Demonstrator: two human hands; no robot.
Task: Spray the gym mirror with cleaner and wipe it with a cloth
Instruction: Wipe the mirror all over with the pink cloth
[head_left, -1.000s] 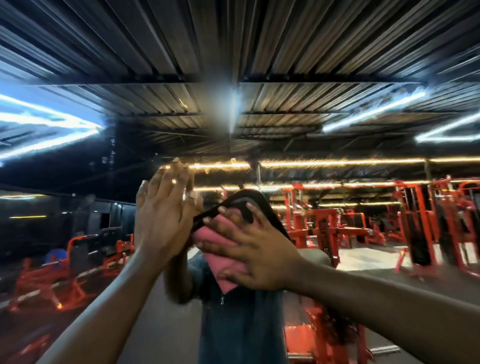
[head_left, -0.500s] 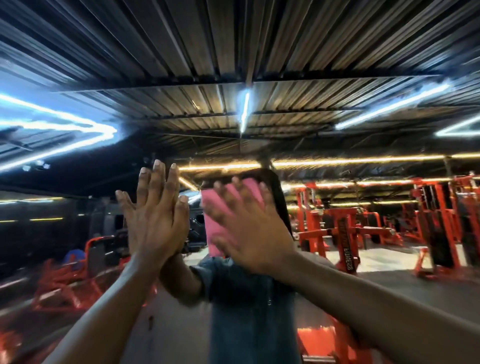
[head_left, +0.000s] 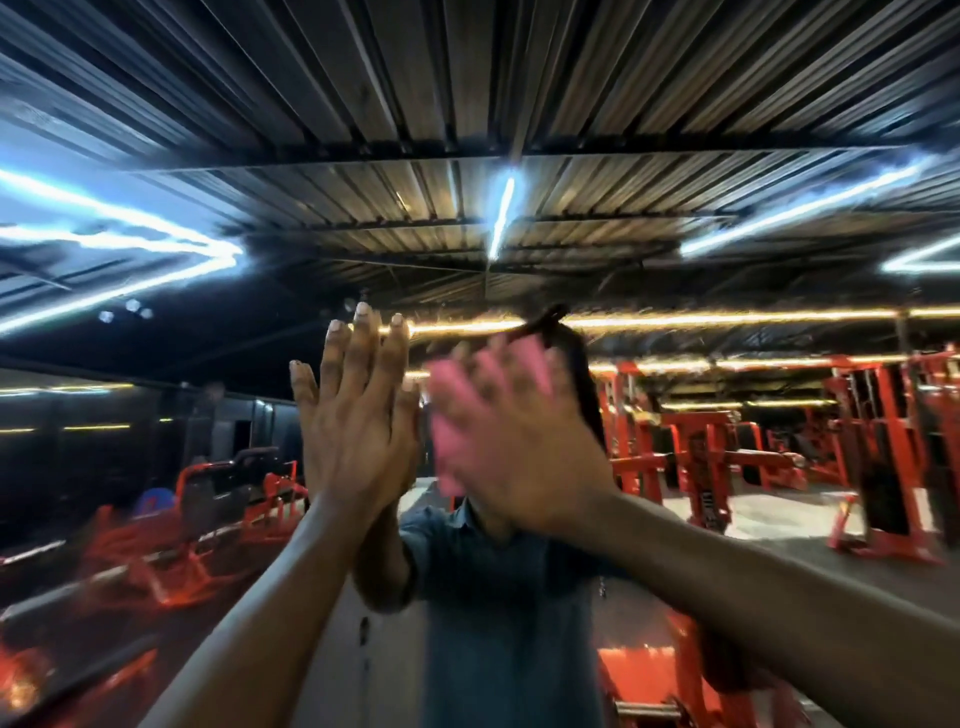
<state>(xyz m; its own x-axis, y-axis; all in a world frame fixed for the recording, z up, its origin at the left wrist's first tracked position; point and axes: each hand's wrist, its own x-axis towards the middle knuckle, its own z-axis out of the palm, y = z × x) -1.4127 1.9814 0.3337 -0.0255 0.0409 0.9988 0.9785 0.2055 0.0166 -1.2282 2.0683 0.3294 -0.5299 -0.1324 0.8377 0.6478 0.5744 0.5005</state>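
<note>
The gym mirror (head_left: 727, 249) fills the whole view and reflects the ceiling, the lights and my own body in a blue shirt. My left hand (head_left: 356, 421) lies flat against the glass with its fingers straight and pointing up. Just to its right, my right hand (head_left: 519, 441) presses a pink cloth (head_left: 447, 415) onto the mirror with spread, straight fingers; hand and cloth are blurred by motion. No spray bottle is in view.
Red and orange gym machines (head_left: 878, 447) show in the reflection at right, and more (head_left: 208, 514) at lower left. Bright strip lights (head_left: 119, 244) cross the reflected corrugated ceiling.
My right hand has swept the pink cloth upward and to the left across the glass. My left hand has slid a little higher on the mirror, still flat.
</note>
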